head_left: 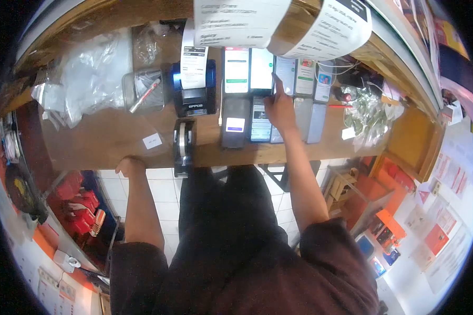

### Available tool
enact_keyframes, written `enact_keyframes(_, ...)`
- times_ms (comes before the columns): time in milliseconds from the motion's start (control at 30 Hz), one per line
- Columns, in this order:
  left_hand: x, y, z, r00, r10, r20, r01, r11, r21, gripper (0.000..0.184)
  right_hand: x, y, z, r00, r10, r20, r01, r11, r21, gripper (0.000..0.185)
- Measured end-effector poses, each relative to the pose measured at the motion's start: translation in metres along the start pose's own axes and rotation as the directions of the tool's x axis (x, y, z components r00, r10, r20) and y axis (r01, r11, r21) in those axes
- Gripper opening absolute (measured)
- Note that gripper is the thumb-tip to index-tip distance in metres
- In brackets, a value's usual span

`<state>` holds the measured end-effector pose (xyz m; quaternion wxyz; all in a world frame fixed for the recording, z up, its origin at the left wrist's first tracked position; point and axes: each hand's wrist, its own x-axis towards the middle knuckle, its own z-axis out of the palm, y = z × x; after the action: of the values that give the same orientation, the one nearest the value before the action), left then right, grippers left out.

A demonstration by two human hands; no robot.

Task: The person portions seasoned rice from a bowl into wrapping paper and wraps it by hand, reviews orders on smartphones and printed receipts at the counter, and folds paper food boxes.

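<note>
Over the rows of phones, my right hand has its index finger stretched out at the right edge of a phone with a bright white screen. Its other fingers are curled, partly hidden, with nothing visible in them. Below it lies a phone with a dark page. To the left are a phone with a green bar and a dark phone with a white box. My left hand rests at the front edge of the wooden table, its fingers mostly hidden and nothing visible in it.
A receipt printer with a printed slip and a tape dispenser stand left of the phones. Clear plastic bags and a tray with a marker lie further left. Paper slips hang above. Plastic-wrapped greens lie right.
</note>
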<state>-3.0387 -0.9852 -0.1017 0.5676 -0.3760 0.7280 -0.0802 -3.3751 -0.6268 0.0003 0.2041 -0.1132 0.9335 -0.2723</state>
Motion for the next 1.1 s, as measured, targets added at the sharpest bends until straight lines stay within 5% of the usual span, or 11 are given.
enact_keyframes(133, 0.006, 0.002, 0.008, 0.987, -0.156, 0.035, 0.159, 0.946, -0.284, 0.056, -0.028, 0.000, 0.019, 0.999, -0.015, 0.036, 0.017, 0.999, -0.044, 0.056)
enact_keyframes(200, 0.009, 0.002, 0.011, 0.962, -0.261, 0.078, 0.265, 0.836, -0.481, 0.057, -0.053, 0.021, 0.043, 0.962, -0.274, 0.020, 0.274, 0.961, -0.042, 0.046)
enact_keyframes(333, 0.013, 0.002, 0.015, 0.877, -0.424, 0.227, 0.407, 0.403, -0.820, 0.058, -0.103, -0.006, 0.046, 0.937, -0.254, 0.240, 0.275, 0.960, -0.059, 0.037)
enact_keyframes(400, 0.013, 0.003, 0.015, 0.830, -0.454, 0.323, 0.421, 0.131, -0.898, 0.059, -0.117, 0.005, 0.061, 0.943, -0.112, 0.313, 0.187, 0.958, -0.220, 0.039)
enact_keyframes(533, 0.010, 0.003, 0.011, 0.764, -0.436, 0.475, 0.391, -0.272, -0.879, 0.060, -0.126, -0.003, 0.058, 0.956, -0.094, 0.278, 0.155, 0.967, -0.204, 0.056)
enact_keyframes(733, 0.007, 0.006, 0.004, 0.696, -0.363, 0.619, 0.295, -0.642, -0.708, 0.063, -0.119, 0.003, 0.048, 0.966, -0.125, 0.226, 0.152, 0.983, -0.105, 0.063)
enact_keyframes(967, 0.004, 0.008, -0.006, 0.631, -0.339, 0.698, 0.199, -0.798, -0.568, 0.067, -0.089, -0.004, 0.039, 0.971, -0.234, 0.043, 0.236, 0.971, -0.036, 0.067)
enact_keyframes(1033, 0.003, 0.008, -0.007, 0.615, -0.333, 0.715, 0.184, -0.821, -0.540, 0.068, -0.076, -0.011, 0.031, 0.988, -0.036, 0.148, 0.042, 0.998, -0.037, 0.070)
enact_keyframes(1100, 0.003, 0.008, -0.008, 0.602, -0.325, 0.729, 0.176, -0.837, -0.519, 0.069, -0.057, -0.008, 0.032, 0.990, -0.037, 0.133, 0.045, 0.997, -0.058, 0.072)
